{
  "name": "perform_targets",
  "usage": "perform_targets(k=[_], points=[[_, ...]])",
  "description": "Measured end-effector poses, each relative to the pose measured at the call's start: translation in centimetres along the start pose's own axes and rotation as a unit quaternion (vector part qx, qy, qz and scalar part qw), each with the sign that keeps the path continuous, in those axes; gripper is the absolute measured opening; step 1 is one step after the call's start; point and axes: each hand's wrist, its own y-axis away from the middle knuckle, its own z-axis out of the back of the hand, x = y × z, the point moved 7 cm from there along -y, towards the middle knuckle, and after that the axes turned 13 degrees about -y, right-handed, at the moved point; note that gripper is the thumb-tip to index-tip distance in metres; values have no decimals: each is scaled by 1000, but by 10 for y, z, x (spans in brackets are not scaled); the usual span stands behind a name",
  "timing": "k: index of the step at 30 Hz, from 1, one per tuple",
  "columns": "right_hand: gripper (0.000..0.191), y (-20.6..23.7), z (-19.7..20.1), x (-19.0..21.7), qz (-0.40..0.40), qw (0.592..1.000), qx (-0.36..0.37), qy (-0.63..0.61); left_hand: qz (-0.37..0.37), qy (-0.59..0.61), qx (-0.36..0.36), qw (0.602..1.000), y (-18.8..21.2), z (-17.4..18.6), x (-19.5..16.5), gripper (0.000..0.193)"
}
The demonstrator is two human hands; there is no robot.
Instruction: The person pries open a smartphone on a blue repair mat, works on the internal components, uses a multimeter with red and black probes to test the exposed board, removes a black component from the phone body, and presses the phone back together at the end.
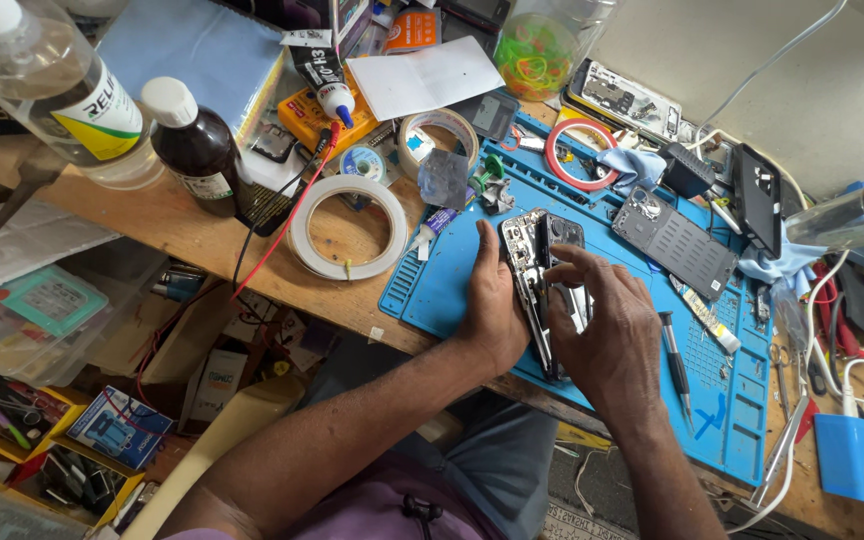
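Observation:
An opened phone body (544,262) with bare inner parts lies on a blue work mat (652,300). My left hand (492,305) grips its left edge and holds it tilted on its side. My right hand (607,325) rests on its right side, with the fingertips pressing on the inner parts near the top. A dark phone back panel (674,240) lies on the mat to the right. A black screwdriver (674,358) lies beside my right hand.
A white tape roll (348,227), a red tape ring (582,153), a brown bottle (192,145) and a clear bottle (47,85) stand on the wooden bench. Glue tube (324,85), cables and tools crowd the right. Boxes fill the lower left.

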Motion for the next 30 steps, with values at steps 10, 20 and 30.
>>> perform_targets(k=[10,20,30], points=[[49,1,-7,12,28,999,-1,39,6,-40,4,999,5,0,-4,72],[44,10,0,6,51,997,-44,26,3,-6,-13,1000,-1,8,2,67],[55,68,47,-65,-169,983,-58,-33,-62,-134,34,988,9,12,-51,49]])
